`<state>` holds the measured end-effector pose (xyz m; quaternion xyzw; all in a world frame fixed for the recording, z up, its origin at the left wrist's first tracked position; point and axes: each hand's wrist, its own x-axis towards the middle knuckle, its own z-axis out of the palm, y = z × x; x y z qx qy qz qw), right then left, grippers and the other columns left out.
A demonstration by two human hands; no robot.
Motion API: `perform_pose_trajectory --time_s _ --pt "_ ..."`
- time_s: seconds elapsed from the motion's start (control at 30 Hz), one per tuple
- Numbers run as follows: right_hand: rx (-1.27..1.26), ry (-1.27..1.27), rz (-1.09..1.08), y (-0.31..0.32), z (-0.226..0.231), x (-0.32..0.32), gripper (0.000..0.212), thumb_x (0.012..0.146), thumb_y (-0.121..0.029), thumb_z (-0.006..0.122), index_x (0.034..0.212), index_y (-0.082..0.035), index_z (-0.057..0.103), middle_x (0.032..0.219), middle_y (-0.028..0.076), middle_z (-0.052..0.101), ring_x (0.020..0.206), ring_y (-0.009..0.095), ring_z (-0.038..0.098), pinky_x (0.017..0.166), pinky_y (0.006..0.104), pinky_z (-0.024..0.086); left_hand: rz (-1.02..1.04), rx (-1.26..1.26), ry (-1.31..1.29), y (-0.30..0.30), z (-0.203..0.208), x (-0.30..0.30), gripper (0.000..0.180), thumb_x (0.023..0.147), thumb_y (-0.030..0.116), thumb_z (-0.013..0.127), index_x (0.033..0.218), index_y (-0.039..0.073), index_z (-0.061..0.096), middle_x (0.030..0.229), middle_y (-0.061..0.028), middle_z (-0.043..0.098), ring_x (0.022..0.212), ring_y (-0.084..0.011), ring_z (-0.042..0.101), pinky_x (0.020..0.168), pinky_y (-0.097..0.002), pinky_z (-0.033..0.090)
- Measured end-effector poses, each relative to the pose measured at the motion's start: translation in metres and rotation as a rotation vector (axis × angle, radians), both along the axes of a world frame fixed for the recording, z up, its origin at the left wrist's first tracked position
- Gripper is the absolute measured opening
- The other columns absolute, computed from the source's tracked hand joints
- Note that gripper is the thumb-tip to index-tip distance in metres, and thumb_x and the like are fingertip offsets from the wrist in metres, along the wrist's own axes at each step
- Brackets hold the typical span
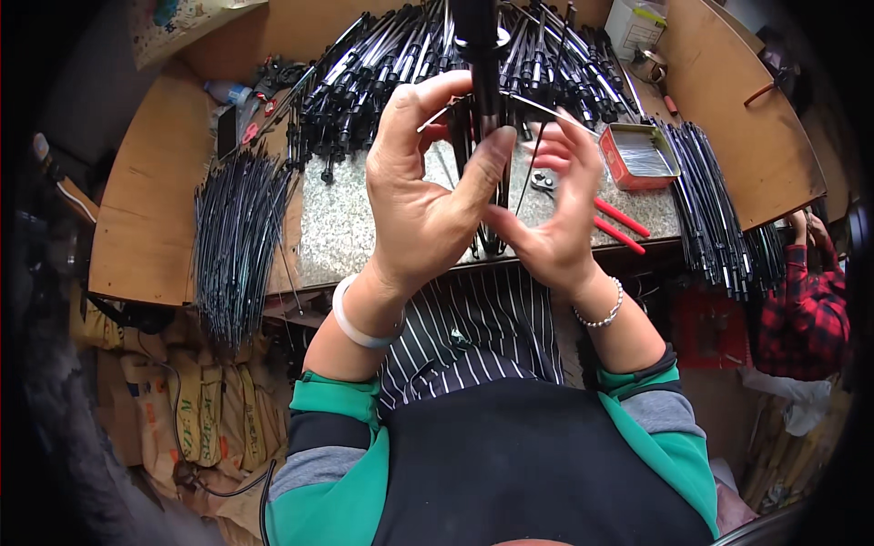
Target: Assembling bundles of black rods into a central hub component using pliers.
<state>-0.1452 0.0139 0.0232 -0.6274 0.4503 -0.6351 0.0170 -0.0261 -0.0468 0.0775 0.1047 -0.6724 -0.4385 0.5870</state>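
A black umbrella frame (486, 86) stands upright in front of me, its shaft rising toward the camera and thin ribs spreading from it. My left hand (423, 177) is closed around it, thumb pressed on the shaft and fingers curled behind the ribs. On the other side, my right hand (557, 214) has its thumb against the lower ribs, while its fingers, slightly blurred, are curved and apart from the thumb. One thin dark rib runs between that thumb and the fingers. Beneath the hands, red-handled pliers (621, 224) lie on the speckled work surface (341, 223).
Many umbrella frames (364, 91) are heaped at the back. Bundles of dark ribs (238, 241) hang over the left edge, and more frames (715, 200) lie at the right. A red tin (640, 156) holds thin wires. Another person's checked sleeve (806, 309) shows at far right.
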Motion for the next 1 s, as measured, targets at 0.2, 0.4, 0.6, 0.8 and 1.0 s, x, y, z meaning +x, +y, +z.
perform_pose_trajectory --time_s 0.2,0.4,0.6,0.8,1.0 --pt "0.160 0.174 -0.169 0.016 0.025 0.001 0.028 0.087 -0.019 0.058 0.108 0.001 0.056 0.065 0.000 0.052 0.050 0.010 0.044 0.047 0.0227 0.037 -0.084 -0.080 -0.012 -0.007 0.008 0.000 0.036 0.079 0.001 0.065 0.113 -0.002 0.051 0.101 -0.0068 0.058 0.089 -0.0114 0.059 0.078 -0.0253 0.047" --pt "0.333 -0.347 0.230 0.014 0.045 -0.001 0.036 0.096 -0.017 0.040 0.127 0.002 0.042 0.063 -0.006 0.040 0.052 0.001 0.035 0.046 0.0161 0.028 -0.252 0.009 0.034 -0.009 0.023 -0.008 0.046 0.080 0.003 0.066 0.121 0.000 0.044 0.093 -0.0051 0.057 0.087 -0.0116 0.058 0.081 -0.0244 0.046" --pt "0.094 -0.158 0.124 0.006 0.036 0.008 0.036 0.096 -0.011 0.039 0.129 0.002 0.040 0.114 0.010 0.052 0.103 0.015 0.051 0.091 0.0258 0.038 -0.250 -0.096 -0.086 -0.021 0.028 -0.006 0.045 0.082 0.003 0.064 0.122 0.000 0.044 0.098 -0.0092 0.060 0.088 -0.0127 0.059 0.080 -0.0253 0.049" --pt "0.165 -0.335 0.170 0.001 0.018 0.019 0.031 0.097 -0.015 0.038 0.124 0.000 0.033 0.098 0.004 0.051 0.083 0.005 0.046 0.073 0.0194 0.038 -0.329 0.077 -0.072 -0.012 0.025 -0.002 0.037 0.079 -0.004 0.064 0.113 -0.005 0.052 0.106 -0.0117 0.060 0.092 -0.0142 0.059 0.082 -0.0266 0.050" --pt "0.043 -0.366 0.162 -0.005 0.008 0.026 0.024 0.097 -0.016 0.039 0.116 -0.004 0.031 0.090 0.001 0.046 0.073 0.002 0.039 0.064 0.0164 0.033 -0.354 0.072 -0.041 -0.012 0.023 -0.001 0.036 0.079 -0.004 0.064 0.113 -0.005 0.053 0.108 -0.0140 0.060 0.096 -0.0165 0.059 0.082 -0.0282 0.050"
